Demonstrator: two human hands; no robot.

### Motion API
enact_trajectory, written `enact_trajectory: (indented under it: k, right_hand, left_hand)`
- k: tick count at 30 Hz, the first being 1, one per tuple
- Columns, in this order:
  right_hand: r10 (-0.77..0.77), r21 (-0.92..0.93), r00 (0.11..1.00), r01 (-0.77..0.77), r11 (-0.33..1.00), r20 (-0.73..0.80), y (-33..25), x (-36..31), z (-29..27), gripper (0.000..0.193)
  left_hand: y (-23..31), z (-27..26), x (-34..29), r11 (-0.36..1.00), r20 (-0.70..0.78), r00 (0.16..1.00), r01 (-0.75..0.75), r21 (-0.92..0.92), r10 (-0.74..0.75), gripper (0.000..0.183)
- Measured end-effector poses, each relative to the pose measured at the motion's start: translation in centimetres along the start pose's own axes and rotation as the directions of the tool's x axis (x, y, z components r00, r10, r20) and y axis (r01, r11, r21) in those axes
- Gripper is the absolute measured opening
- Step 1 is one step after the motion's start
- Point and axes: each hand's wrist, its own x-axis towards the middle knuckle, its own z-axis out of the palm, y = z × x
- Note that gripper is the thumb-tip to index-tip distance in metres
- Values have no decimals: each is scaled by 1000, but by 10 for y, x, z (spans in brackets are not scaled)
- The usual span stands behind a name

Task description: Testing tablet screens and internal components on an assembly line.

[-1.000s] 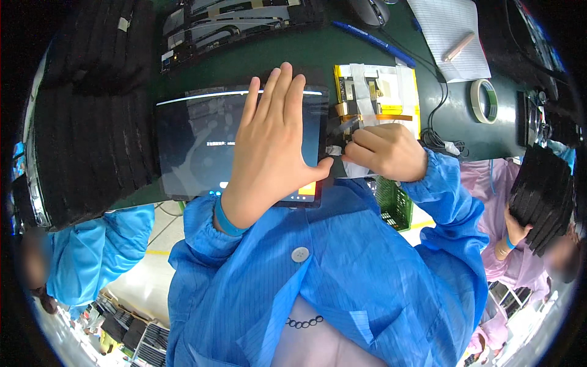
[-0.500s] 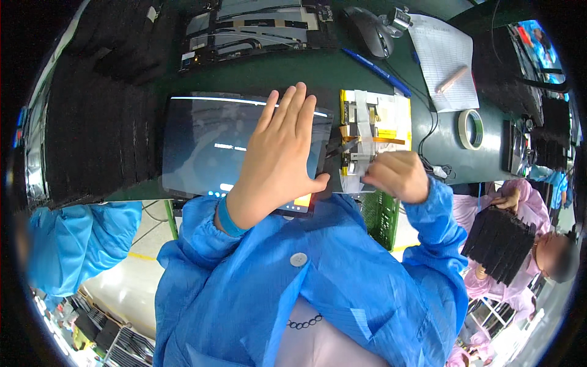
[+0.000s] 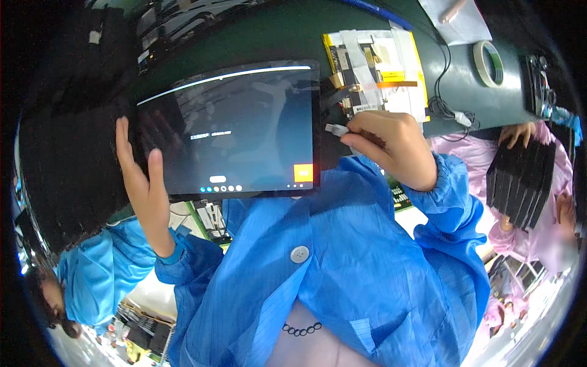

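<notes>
So the tablet (image 3: 229, 131) is lit near the counter's (image 3: 275, 37) front edge, right hand (image 3: 391, 147) pinching the cable plug (image 3: 337, 129) just off its side, left hand (image 3: 142, 183) open flat, plug not in yet.

Dark tablet (image 3: 232, 131), blue sleeves (image 3: 452, 196), green table (image 3: 269, 37)

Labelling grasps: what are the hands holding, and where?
Right hand pinches a small grey cable plug by its rear end. Left hand, open and flat, rests against the left edge of the dark rectangular tablet, gripping nothing.

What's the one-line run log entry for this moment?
left hand: open, flat at tablet left edge | right hand: pinching cable plug by tablet right edge | tablet: screen lit, on green bench
</notes>
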Motion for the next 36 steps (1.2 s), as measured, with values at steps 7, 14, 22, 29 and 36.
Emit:
enact_trajectory:
  k: [7, 14, 22, 29, 36]
  right_hand:
    - [-105, -283, 988, 134, 950, 115, 0, 3, 5, 19]
    - [-265, -440, 910, 391, 808, 320, 4, 18, -9, 17]
    - [-314, -500, 888, 451, 739, 337, 6, 30, -11, 19]
    - [-215, -628, 941, 334, 703, 260, -17, 17, -4, 17]
    - [-146, -506, 989, 128, 853, 3, -34, 61, -67, 9]
  left_hand:
    - [-17, 2, -19, 987, 89, 989, 125, -98, -116, 58]
    - [-7, 0, -13, 917, 107, 984, 169, -361, -139, 63]
    - [-6, -4, -12, 902, 189, 974, 192, -387, -126, 77]
    - [-21, -15, -18, 909, 252, 954, 245, -336, -164, 72]
    - [-14, -7, -22, 972, 20, 995, 98, -212, -96, 62]
